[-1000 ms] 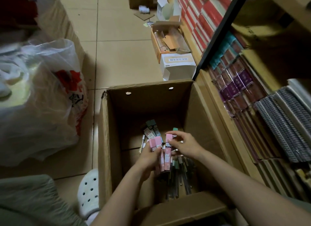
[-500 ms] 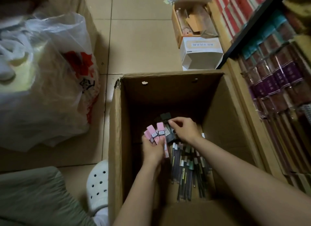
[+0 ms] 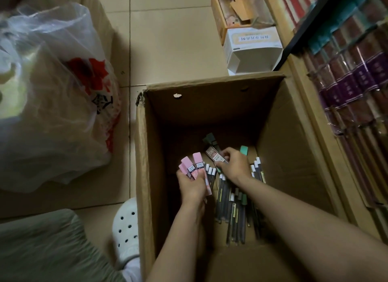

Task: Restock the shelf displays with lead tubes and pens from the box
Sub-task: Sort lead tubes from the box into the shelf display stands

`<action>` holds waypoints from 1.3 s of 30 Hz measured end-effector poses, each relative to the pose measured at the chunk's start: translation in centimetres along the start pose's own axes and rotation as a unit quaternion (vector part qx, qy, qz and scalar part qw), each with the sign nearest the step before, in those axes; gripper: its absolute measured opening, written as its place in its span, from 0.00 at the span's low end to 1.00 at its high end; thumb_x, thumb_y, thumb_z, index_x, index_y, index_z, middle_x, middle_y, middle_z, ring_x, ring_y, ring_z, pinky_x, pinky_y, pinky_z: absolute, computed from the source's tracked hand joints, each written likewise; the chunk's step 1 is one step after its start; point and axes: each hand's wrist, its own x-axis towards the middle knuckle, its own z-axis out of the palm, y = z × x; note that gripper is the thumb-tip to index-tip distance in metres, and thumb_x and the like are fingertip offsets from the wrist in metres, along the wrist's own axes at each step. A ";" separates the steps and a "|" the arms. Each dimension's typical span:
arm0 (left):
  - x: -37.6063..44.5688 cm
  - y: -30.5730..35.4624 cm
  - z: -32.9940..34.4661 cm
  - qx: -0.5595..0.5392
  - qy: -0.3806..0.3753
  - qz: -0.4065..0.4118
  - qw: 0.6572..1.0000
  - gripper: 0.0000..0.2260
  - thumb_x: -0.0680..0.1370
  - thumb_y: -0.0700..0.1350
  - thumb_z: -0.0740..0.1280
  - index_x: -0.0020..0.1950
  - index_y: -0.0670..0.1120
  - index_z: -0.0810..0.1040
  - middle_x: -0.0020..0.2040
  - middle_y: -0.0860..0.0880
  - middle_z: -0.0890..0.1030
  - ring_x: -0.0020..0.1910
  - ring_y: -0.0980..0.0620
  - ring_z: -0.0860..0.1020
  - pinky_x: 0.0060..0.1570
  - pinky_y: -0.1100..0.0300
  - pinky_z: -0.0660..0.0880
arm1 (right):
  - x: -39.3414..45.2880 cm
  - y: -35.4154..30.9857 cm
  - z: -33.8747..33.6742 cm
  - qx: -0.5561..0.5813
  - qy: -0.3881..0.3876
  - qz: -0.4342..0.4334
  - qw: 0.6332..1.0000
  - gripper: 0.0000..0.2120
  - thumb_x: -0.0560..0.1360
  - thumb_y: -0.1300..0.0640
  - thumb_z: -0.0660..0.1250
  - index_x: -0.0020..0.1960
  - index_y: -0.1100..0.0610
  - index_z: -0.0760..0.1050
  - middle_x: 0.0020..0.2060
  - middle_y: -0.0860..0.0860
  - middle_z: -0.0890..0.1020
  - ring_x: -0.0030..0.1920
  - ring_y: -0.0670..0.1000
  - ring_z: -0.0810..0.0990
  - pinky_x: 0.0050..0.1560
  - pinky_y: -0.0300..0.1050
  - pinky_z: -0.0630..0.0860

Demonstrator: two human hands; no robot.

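An open cardboard box [image 3: 144,155] stands on the floor beside the shelf. Both my hands are inside it. My left hand [image 3: 192,186] grips a fanned bunch of pink lead tubes [image 3: 192,168]. My right hand [image 3: 234,165] pinches a dark lead tube with a white and red label [image 3: 213,154] at the back of the box. Several dark pens with white caps [image 3: 233,210] lie on the box bottom under my right forearm. A green tube [image 3: 244,150] and dark green tubes [image 3: 210,139] lie further back.
The shelf [image 3: 357,88] with wrapped purple and brown stock runs along the right. A white carton [image 3: 252,50] and an open brown box [image 3: 237,10] stand beyond the cardboard box. A big plastic bag [image 3: 54,96] fills the left. My white shoe [image 3: 127,229] is near the box's left wall.
The view has tilted further down into the box. My right hand has moved back from the pink bunch and taken hold of a labelled dark tube. My left hand keeps the pink tubes.
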 end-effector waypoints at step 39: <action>-28.1 24.7 8.8 0.193 -0.546 0.210 0.788 0.07 0.80 0.39 0.64 0.57 0.45 0.77 0.51 0.42 0.81 0.51 0.44 0.80 0.37 0.53 0.79 | -22.7 -8.0 -35.2 0.159 0.311 -0.207 0.914 0.23 0.75 0.62 0.70 0.56 0.40 0.63 0.49 0.49 0.81 0.46 0.48 0.83 0.43 0.51 0.84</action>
